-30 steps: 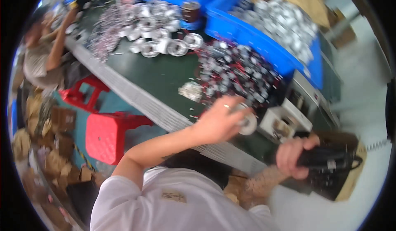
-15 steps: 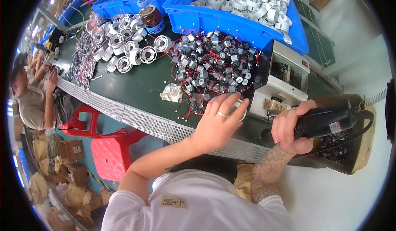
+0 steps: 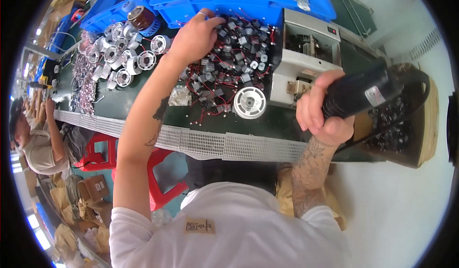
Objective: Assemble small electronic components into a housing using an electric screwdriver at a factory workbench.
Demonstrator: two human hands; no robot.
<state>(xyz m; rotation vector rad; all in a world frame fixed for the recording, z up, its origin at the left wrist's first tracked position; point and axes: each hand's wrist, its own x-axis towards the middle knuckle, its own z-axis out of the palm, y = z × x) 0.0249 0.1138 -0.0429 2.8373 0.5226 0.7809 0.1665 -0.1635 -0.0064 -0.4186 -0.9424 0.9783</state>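
Note:
My right hand is closed around a black corded electric screwdriver, held above the right side of the bench; its tip is hidden behind my fingers. My left hand reaches to the far left part of a heap of small grey motors with red wires. Its thumb and fingers look apart, though some fingertips are hidden; no held thing shows. A round white slotted plastic housing lies on the bench at the heap's near edge, between the heap and a grey metal machine, touched by neither hand.
Blue bins stand along the back. More white housings, a jar of dark liquid and wire bundles lie to the left. A box of dark parts is at right. Another person works at far left beside red stools.
My left hand has let go of the white housing near the bench edge and moved up to the motor heap. My right hand still holds the screwdriver. The whole view has shifted.

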